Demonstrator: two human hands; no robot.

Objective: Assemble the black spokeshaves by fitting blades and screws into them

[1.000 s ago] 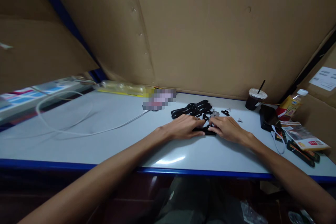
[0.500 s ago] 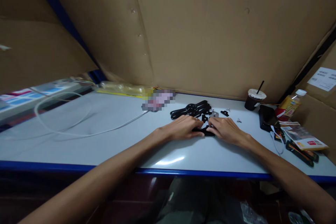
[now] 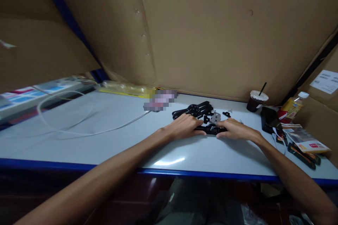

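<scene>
A long black part [image 3: 210, 130] with a small metal piece at its middle lies across both hands, low over the table. My left hand [image 3: 186, 126] is closed round its left end, thumb along the near side. At the other end my right hand [image 3: 233, 128] grips it between thumb and fingers. Just behind are a grey metal plate [image 3: 215, 118] with holes and a small black bracket [image 3: 206, 119]. Several black arm-shaped pieces [image 3: 194, 110] are heaped beyond my left hand. Another small black bracket [image 3: 226, 114] and a wing screw [image 3: 230, 110] lie behind my right hand.
To the right stand a lidded cup [image 3: 256, 102] with a straw, a bottle [image 3: 293, 107], a black box-like device [image 3: 269, 119] and a packet [image 3: 306, 139]. A white cable [image 3: 116, 128] runs across the left of the table [image 3: 105, 147]. Cardboard [image 3: 200, 35] walls the back.
My right hand has slid right, from near the middle of the black part to its right end. More of the part and the metal plate now show; my left hand stays nearly still.
</scene>
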